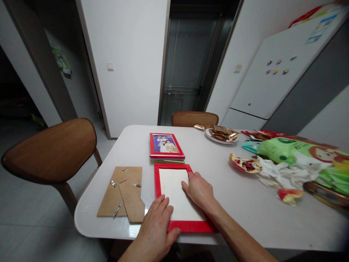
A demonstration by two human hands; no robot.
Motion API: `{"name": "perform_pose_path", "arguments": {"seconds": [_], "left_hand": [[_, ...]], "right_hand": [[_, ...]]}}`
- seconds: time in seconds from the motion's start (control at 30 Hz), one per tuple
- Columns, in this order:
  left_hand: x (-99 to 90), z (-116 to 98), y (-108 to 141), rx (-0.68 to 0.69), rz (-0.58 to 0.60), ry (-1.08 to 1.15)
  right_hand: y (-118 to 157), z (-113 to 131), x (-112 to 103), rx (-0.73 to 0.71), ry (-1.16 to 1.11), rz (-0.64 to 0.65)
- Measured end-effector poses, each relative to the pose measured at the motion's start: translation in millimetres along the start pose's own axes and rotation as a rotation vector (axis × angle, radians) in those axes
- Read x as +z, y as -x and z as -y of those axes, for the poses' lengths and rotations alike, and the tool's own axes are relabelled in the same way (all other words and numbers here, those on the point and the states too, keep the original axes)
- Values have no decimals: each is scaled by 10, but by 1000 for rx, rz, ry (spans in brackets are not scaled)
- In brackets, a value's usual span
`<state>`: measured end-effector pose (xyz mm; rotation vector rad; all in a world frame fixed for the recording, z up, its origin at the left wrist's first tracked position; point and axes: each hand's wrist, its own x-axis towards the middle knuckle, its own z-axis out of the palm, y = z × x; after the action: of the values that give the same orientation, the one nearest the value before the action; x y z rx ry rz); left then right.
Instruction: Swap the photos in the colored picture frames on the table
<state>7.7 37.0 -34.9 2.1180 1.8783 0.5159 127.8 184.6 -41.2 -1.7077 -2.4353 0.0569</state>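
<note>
At the table [218, 174], half-spread hands [156, 221] [201, 190] touch a red frame [194, 226].

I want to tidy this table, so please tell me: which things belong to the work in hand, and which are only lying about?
Work: red frame; white panel inside it; brown backing board; red-framed photo, probably.
Lying about: plate of wrapped snacks; pomegranate pieces; crumpled tissues; green pack.

There are 2 hands [156, 222], min. 2 red frames [193, 226], 1 backing bd [109, 198] w/ 4 clips [117, 210], 2 chairs [50, 151], 2 pomegranate pcs [244, 164].
</note>
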Motion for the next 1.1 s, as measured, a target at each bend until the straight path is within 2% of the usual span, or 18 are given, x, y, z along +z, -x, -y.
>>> {"name": "perform_pose_path", "arguments": {"seconds": [0.07,0.13,0.2,0.23,0.33,0.37,0.47,0.6,0.73,0.9,1.0,1.1], "left_hand": [[-20,29,42,25,-25,6],[-72,149,126,58,-68,-4],[-141,372,243,37,-140,-57],[-172,513,310,-28,-185,-105],[-206,934,518,-334,-329,-271],[-197,1041,585,-388,-354,-301],[-146,1208,759,-345,-378,-318],[-127,1224,902,-211,-383,-300],[-151,1263,950,-172,-394,-291],[-233,1209,880,-118,-446,-271],[-315,994,744,-32,-489,-253],[-320,696,532,40,-506,-220]], "right_hand": [[25,-28,1,-19,-23,-27],[80,-46,-7,-60,-76,-67],[174,-13,-30,-149,-169,-111],[235,36,-47,-207,-229,-123],[448,338,-110,-382,-400,-85],[515,479,-129,-431,-428,-60],[659,922,-141,-546,-427,8],[709,1299,-45,-547,-363,73],[697,1357,39,-521,-451,84],[727,1198,-117,-546,-745,64],[751,978,-324,-558,-810,6],[764,645,-480,-531,-749,-79]]}}
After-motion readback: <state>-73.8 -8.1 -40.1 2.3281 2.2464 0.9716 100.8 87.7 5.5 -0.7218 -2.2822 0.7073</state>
